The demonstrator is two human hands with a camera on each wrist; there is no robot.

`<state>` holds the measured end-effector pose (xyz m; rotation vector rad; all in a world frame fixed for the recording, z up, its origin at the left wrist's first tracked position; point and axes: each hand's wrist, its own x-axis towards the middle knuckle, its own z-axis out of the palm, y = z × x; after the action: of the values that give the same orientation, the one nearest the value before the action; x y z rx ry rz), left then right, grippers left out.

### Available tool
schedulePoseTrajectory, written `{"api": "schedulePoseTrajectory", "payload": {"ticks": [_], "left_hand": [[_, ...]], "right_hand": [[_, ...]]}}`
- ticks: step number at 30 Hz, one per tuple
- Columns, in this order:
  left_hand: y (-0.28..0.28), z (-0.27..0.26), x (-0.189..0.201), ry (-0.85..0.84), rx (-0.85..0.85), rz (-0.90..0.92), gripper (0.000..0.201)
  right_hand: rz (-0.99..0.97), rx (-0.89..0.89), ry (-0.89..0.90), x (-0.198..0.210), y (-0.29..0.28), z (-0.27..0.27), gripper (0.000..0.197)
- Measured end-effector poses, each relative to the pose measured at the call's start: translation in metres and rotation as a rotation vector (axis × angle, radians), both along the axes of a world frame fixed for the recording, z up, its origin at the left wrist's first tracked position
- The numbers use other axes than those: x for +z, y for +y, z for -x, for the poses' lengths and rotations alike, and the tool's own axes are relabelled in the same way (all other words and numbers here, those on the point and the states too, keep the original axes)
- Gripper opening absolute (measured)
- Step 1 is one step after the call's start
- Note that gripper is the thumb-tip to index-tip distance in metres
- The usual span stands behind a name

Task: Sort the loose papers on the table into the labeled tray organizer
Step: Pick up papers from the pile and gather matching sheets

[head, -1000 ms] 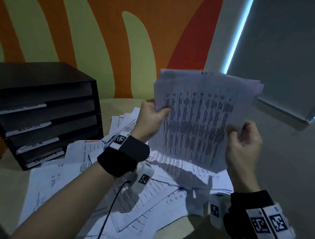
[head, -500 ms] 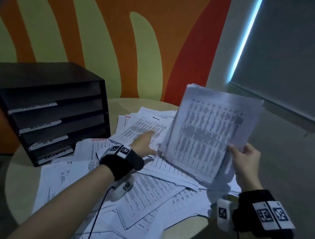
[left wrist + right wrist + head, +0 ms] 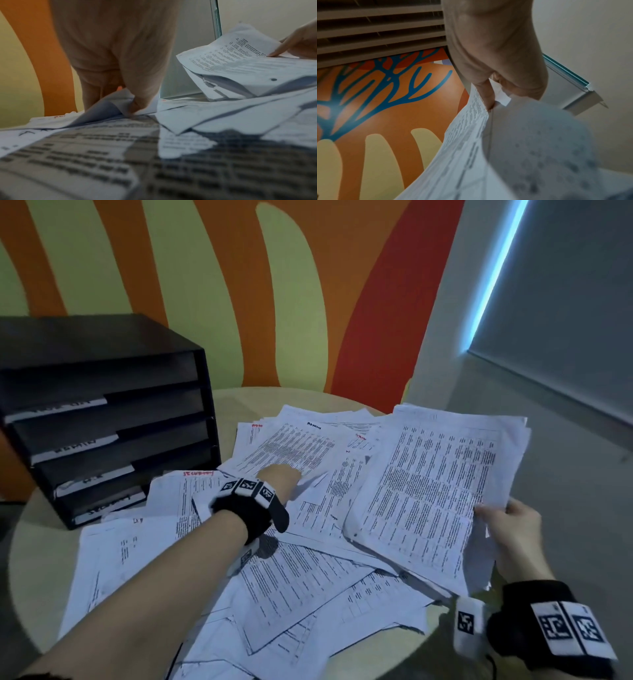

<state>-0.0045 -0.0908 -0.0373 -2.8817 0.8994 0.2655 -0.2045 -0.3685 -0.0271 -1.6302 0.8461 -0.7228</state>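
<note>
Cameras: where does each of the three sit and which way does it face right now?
Head: looks down at the table, tray organizer, both arms.
Left wrist: low over the loose papers, facing the left hand pinching an ADMIN-marked sheet.
Right wrist: tilted up at wall and blinds; right hand grips the paper stack.
Shared: the stack shows in all three.

Orange-green mural wall [image 3: 281, 302]; grey window blind [image 3: 565, 320] at right.
</note>
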Motion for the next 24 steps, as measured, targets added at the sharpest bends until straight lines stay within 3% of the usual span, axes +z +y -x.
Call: {"api": "schedulePoseTrajectory", "payload": {"ticks": [4, 7, 9, 10, 13, 14, 17, 19, 24], "left_hand": [[-0.003, 0.018, 0.015, -0.034, -0.059, -0.058, 0.011], [-0.002, 0.048, 0.023, 0.037, -0.145, 0.005, 0.023], [0.0, 0.067, 0.027, 0.174, -0.197, 0.097, 0.038], [0.001, 0.072, 0.03, 0.288, -0.205, 0.115, 0.036], [0.004, 0.066, 0.035, 0.58, -0.146, 0.194, 0.052], [0.006, 0.057, 0.035, 0.555, -0.086, 0.276, 0.057], [0.017, 0.023, 0.028, 0.198, 0.181, 0.516, 0.072], [0.028, -0.003, 0.014, 0.07, 0.36, 0.489, 0.088], [0.037, -0.023, -0.016, 0.097, 0.556, 0.287, 0.104]], "right_hand": [[-0.021, -0.023, -0.006, 0.003, -0.001, 0.002, 0.007], [-0.03, -0.031, -0.013, 0.005, -0.002, 0.005, 0.01], [-0.017, -0.03, -0.008, 0.006, -0.003, 0.008, 0.013], [-0.006, -0.032, -0.006, 0.007, -0.005, 0.011, 0.015], [0.024, -0.052, -0.002, 0.01, -0.013, 0.018, 0.018], [0.031, -0.066, -0.008, 0.011, -0.017, 0.021, 0.019], [0.033, -0.089, -0.031, 0.016, -0.024, 0.026, 0.02], [0.024, -0.078, -0.046, 0.019, -0.023, 0.027, 0.018], [0.006, 0.005, -0.046, 0.021, -0.006, 0.019, 0.021]]}}
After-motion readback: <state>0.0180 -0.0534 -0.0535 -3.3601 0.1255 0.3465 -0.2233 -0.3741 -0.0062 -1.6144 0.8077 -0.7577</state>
